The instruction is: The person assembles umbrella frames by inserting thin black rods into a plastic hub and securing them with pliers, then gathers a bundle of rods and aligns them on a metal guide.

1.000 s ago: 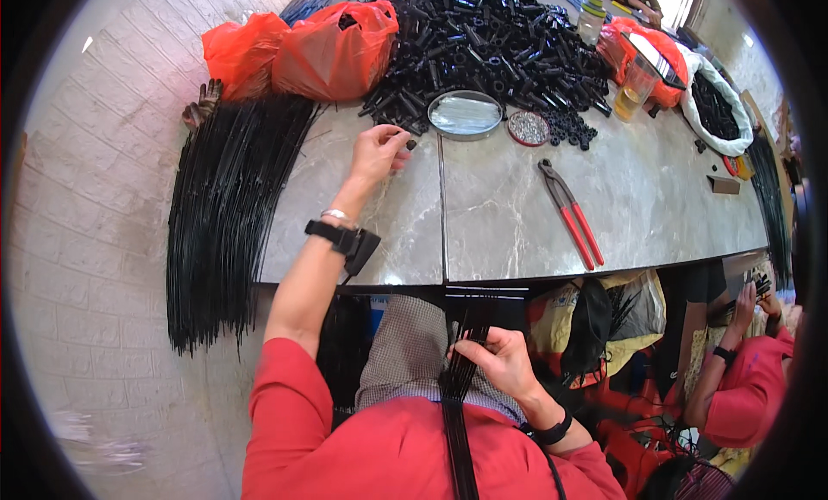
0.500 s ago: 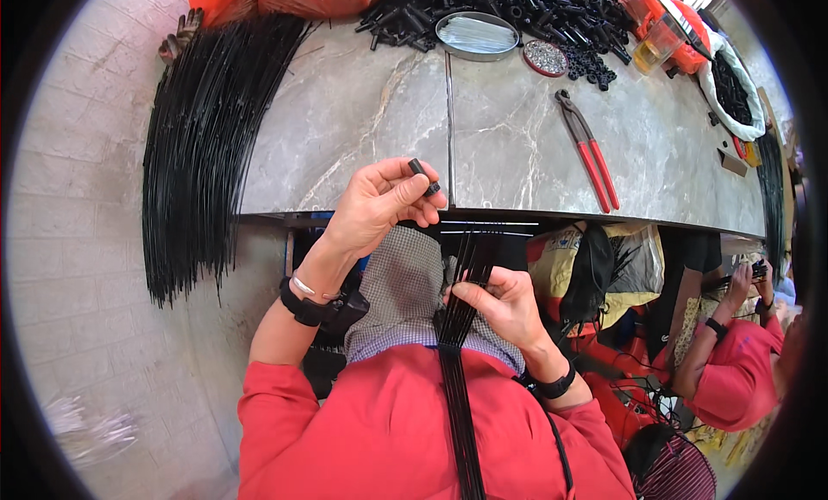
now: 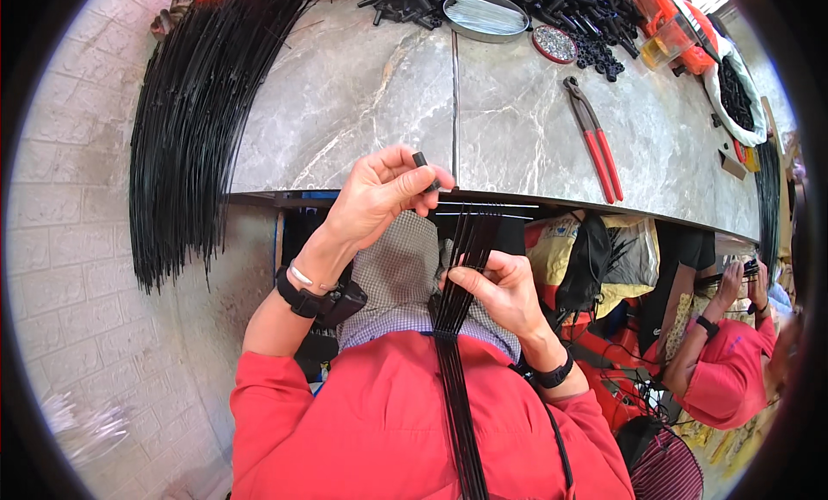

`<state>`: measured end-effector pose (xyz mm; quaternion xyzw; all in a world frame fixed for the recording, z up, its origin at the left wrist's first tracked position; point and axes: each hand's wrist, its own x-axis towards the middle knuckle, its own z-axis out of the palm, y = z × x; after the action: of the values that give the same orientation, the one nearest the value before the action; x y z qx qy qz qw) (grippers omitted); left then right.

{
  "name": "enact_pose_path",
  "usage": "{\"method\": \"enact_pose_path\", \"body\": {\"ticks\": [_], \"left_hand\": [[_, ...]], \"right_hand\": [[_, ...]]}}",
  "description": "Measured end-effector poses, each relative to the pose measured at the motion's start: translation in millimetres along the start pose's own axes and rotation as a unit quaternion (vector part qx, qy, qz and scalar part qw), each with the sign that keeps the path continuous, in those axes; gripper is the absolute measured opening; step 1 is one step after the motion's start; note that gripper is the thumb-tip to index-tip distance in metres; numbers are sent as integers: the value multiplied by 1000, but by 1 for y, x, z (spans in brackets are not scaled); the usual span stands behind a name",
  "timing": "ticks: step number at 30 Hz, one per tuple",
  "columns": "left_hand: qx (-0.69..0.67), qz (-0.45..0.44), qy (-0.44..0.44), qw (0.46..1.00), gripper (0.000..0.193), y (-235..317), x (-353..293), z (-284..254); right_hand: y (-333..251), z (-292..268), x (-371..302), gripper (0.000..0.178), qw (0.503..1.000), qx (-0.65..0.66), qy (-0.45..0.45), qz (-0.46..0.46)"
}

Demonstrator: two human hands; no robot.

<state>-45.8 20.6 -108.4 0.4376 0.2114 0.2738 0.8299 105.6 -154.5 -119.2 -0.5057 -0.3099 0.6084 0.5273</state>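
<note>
Close to the table's front edge, my left hand [image 3: 379,194] pinches a short black tube [image 3: 423,170] between thumb and fingers. My right hand [image 3: 496,297] is closed on a bundle of thin black rods [image 3: 455,314] in front of my lap. The rods fan out a little above the right thumb, their tips just below the table edge. Lower down they narrow at a band and run down over my red top. The tube is apart from the rod tips, up and to their left.
A grey marble-patterned table [image 3: 345,94] lies ahead, with red-handled pincers [image 3: 595,142] at right. Long black rods [image 3: 194,138] hang over its left side. Black tubes [image 3: 569,8], an oval tin [image 3: 486,17] and a small red dish [image 3: 554,44] stand at the back. A co-worker [image 3: 724,362] sits at right.
The table and its things sit slightly higher in the picture. My left hand has shifted a little to the right, toward the rod tips, with the tube still pinched.
</note>
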Motion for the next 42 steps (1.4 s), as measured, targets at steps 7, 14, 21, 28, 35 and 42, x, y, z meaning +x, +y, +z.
{"method": "enact_pose_path", "body": {"ticks": [7, 14, 21, 28, 35, 42], "left_hand": [[-30, -65, -19, 997, 21, -4, -1, 4], [-23, -97, -4, 995, 27, 1, -3, 4], [42, -134, -54, 989, 31, 2, 1, -7], [93, -123, -67, 986, 28, 4, 5, -7], [120, -127, -69, 982, 27, 8, 5, -6], [148, -124, -76, 978, 27, 12, 5, -4]], "right_hand": [[3, -3, 4, 14, 1000, -1, -3, 9], [7, -7, 7, 10, 1000, 9, -19, 16], [5, -3, 12, 10, 999, 12, -41, 7], [5, -4, 16, 11, 999, 2, -47, 22], [3, -2, 17, 12, 998, -6, -51, 31], [-1, 2, 16, 12, 998, 10, -48, 34]]}}
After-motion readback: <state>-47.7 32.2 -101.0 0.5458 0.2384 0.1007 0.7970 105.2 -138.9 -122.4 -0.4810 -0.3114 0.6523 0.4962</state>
